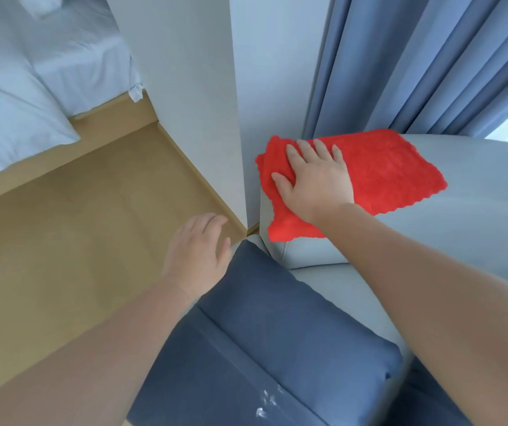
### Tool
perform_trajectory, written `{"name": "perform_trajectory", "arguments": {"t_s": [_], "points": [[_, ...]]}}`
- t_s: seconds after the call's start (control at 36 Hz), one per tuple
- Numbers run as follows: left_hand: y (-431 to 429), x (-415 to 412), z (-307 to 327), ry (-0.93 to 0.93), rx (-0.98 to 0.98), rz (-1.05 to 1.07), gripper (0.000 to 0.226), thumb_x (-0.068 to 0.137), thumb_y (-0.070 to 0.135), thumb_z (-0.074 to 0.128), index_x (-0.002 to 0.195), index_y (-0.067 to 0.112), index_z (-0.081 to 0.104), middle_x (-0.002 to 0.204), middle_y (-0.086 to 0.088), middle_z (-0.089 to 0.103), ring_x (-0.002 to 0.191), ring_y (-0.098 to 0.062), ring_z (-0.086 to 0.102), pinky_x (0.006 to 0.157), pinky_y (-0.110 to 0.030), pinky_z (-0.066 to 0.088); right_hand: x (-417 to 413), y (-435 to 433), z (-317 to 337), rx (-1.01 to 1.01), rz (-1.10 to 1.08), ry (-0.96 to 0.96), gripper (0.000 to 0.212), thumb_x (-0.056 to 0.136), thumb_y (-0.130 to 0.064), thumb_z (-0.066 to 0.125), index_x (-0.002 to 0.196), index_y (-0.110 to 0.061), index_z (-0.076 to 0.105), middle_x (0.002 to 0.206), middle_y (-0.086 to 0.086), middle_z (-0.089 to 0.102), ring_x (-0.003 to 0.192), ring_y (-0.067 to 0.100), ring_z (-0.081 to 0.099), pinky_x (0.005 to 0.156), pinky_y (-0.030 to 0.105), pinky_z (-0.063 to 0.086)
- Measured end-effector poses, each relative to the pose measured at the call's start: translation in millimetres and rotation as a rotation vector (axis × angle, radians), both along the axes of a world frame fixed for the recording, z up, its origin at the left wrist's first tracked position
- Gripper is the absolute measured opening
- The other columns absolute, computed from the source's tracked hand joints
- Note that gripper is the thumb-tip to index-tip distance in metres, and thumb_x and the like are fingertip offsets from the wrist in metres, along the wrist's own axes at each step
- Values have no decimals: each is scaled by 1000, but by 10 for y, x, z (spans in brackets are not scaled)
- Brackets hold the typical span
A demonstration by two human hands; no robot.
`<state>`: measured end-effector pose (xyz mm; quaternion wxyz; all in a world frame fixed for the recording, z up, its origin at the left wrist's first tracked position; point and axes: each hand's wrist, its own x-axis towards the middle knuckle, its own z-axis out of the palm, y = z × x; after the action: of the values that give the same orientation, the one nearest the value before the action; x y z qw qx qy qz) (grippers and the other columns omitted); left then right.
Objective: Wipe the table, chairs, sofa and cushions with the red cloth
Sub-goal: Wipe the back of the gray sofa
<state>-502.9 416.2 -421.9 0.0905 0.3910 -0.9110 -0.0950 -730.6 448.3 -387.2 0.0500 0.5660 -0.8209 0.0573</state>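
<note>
The red cloth (391,170) lies spread over the top of the light grey sofa back (477,192), its left end hanging over the corner. My right hand (317,176) presses flat on the cloth's left half, fingers apart and pointing away from me. My left hand (199,256) hovers over the floor just left of a dark blue cushion (292,333), fingers loosely spread, holding nothing. The cushion leans on the sofa's arm, with a pale grey seat part (348,290) showing to its right.
A white wall corner (203,118) stands directly left of the sofa. Blue curtains (415,63) hang behind it. A bed with white linen (31,87) fills the upper left. Tan wooden floor (77,226) lies between bed and sofa.
</note>
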Motion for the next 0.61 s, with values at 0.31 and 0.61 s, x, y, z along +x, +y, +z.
{"name": "perform_trajectory", "arguments": {"t_s": [0.31, 0.61], "points": [[126, -48, 447, 167, 89, -184, 81, 72, 42, 76, 137, 9, 41, 143, -3, 39, 132, -18, 36, 111, -29, 28, 427, 475, 138, -314, 208, -649, 17, 93, -9, 56, 100, -6, 71, 92, 8, 73, 97, 24, 64, 100, 34, 42], [519, -603, 761, 364, 483, -245, 35, 81, 9, 57, 110, 30, 56, 85, 18, 63, 77, 2, 59, 67, -10, 43, 370, 1414, 428, -403, 64, -1187, 67, 70, -32, 72, 122, -54, 35, 127, -17, 45, 107, -11, 50, 84, 5, 40]]}}
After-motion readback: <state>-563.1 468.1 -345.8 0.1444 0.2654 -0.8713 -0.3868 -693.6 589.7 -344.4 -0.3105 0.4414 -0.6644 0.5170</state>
